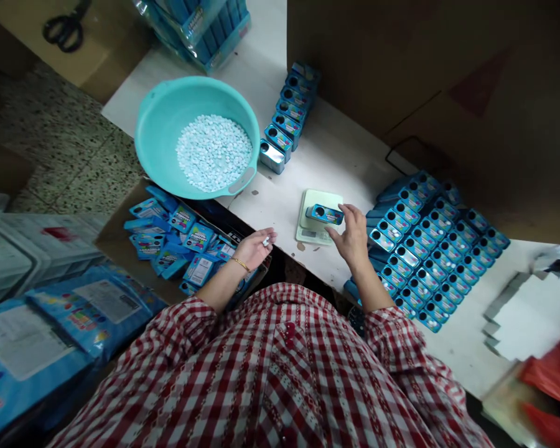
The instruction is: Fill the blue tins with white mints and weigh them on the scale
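My left hand (256, 247), palm up with fingers curled, holds a few small white candies (266, 241) over the table's front edge. A blue tin (325, 214) with a round dark hole in its top rests on a pale green scale (304, 225). At the tin's right end is my right hand (351, 231), thumb and fingers spread apart around that end; whether they touch it is hard to tell. A turquoise basin (161, 155) at the upper left contains many small white pieces (213, 152).
A row of blue tins (289, 112) stands behind the basin's right side. Many more tins (420, 249) stand at the right. Blue packets (182, 239) lie in a carton below the basin. Scissors (65, 31) lie upper left; cardboard (448, 112) rises behind the table.
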`<state>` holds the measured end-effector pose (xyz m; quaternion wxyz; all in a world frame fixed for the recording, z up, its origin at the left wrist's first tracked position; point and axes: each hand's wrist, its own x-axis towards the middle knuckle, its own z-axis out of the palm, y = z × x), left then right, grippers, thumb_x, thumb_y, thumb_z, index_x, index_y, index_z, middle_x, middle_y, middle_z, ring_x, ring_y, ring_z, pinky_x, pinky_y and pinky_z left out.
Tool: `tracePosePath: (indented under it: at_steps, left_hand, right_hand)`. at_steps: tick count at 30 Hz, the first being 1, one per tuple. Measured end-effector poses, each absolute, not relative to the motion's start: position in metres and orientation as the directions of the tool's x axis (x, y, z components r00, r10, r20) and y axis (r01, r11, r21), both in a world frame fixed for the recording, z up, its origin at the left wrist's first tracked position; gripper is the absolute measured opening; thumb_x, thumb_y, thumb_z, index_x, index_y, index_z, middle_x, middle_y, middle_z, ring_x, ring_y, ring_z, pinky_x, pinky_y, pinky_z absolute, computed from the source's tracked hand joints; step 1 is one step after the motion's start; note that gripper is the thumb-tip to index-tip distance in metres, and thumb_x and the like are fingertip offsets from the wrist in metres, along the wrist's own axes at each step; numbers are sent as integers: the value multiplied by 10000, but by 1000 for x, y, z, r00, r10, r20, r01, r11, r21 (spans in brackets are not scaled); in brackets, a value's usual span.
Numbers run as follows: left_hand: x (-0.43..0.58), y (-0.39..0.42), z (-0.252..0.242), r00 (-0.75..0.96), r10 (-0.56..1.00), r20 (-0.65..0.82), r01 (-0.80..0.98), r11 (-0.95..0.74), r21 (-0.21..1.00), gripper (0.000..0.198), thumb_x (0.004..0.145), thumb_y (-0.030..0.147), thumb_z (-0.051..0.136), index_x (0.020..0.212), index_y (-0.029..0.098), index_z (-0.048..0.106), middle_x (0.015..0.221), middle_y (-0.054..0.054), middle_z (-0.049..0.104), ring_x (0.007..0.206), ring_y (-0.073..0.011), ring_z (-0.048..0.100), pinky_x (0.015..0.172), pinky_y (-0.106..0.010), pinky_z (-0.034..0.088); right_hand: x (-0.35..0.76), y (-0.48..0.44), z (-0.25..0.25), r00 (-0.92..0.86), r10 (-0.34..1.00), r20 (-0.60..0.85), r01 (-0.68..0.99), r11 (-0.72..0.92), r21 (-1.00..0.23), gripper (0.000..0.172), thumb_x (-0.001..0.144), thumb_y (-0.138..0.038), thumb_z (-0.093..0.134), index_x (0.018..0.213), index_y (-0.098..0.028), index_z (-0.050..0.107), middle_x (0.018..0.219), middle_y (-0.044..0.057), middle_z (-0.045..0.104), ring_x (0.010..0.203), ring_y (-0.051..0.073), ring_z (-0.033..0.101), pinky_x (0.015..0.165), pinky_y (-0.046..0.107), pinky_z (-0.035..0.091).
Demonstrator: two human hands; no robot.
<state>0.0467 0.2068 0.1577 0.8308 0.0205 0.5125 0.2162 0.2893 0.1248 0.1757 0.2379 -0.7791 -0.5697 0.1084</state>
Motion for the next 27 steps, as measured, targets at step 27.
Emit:
tracePosePath:
  at_steps: [27]
  left_hand:
    - [120,245,179,302,726,-617,-229,684,693,141,748,58,563,841,130,640,619,4,572,486,-42,451,424,-140,308]
  right_hand:
    - [305,91,182,432,881,193,756,-238,-610,284,847,-310,514,1100,-199,583,1086,98,597,1033,219,529,896,417,438]
